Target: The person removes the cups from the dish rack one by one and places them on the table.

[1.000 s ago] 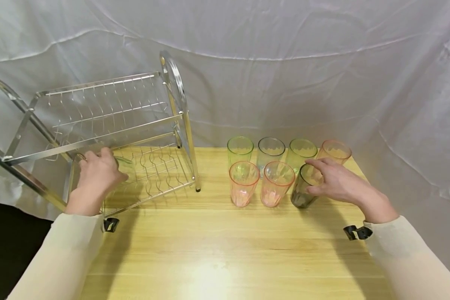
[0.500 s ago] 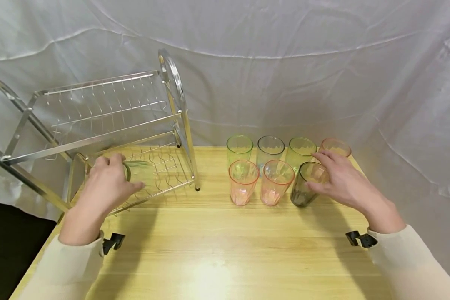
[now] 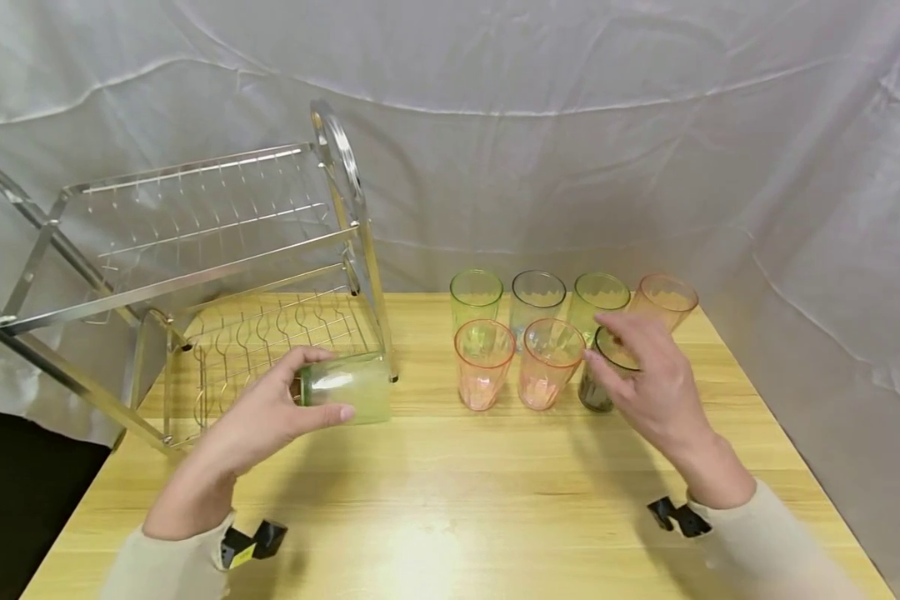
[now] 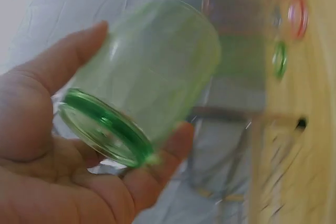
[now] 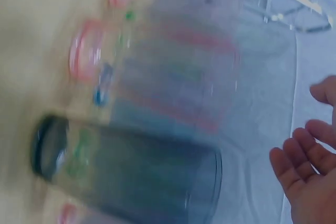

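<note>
My left hand (image 3: 258, 425) grips a light green glass (image 3: 356, 390) lying on its side in the air, before the right end of the rack's lower shelf. Seen from the left wrist, thumb and fingers hold the glass (image 4: 149, 66) near its thick green base. My right hand (image 3: 660, 387), fingers loosely bent and holding nothing, hovers above and to the right of an upright dark grey glass (image 3: 594, 393). A gap separates the hand (image 5: 315, 177) from that dark glass (image 5: 136, 163) in the blurred right wrist view.
Two pink glasses (image 3: 482, 390) stand left of the dark one. Behind them is a row with a green glass (image 3: 465, 310), a bluish one, a yellow-green one and an orange one (image 3: 663, 312). A two-tier metal dish rack (image 3: 217, 271) occupies the left; a pale curtain (image 3: 540, 183) hangs behind.
My left hand has drawn the green glass out of the rack's lower shelf, rightward and toward me. My right hand has shifted slightly left and nearer me, off the dark glass's rim.
</note>
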A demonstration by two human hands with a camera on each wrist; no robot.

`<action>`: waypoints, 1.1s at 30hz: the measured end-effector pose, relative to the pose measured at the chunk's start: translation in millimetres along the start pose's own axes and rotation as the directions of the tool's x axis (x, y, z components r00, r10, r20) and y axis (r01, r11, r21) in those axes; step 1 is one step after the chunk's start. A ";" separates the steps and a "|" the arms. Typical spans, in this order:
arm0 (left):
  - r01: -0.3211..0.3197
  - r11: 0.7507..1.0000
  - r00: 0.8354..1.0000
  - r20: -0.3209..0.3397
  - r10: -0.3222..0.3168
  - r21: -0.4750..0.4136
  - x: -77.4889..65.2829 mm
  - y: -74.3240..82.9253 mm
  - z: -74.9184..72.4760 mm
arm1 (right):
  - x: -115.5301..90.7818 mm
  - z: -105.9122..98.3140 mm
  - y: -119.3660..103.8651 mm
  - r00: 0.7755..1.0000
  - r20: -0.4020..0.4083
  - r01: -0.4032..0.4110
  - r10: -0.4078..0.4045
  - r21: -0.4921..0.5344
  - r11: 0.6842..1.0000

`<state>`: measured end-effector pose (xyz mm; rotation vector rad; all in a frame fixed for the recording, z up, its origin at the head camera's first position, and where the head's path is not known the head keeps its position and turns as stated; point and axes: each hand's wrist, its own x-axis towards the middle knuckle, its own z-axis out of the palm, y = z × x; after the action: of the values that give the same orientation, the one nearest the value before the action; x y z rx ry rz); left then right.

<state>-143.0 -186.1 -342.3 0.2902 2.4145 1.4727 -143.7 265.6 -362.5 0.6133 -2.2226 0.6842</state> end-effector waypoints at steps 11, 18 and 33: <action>-0.056 0.950 0.977 0.180 0.116 -0.308 15.5 -22.5 54.2 | -14.8 39.5 -39.7 0.999 0.023 0.036 -0.041 0.189 0.981; -0.028 0.948 0.964 0.241 0.109 -0.318 22.2 -25.9 78.7 | -28.8 53.0 -55.3 0.981 0.188 -0.025 -0.043 0.342 0.939; -0.027 0.893 0.911 0.357 0.207 -0.449 37.1 -30.1 114.3 | -38.2 57.0 -73.3 0.887 0.421 0.018 -0.187 0.375 0.927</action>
<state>-137.8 -93.0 -423.8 0.5778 1.7204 1.7597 -103.8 183.4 -404.3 1.1745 -2.4741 0.9882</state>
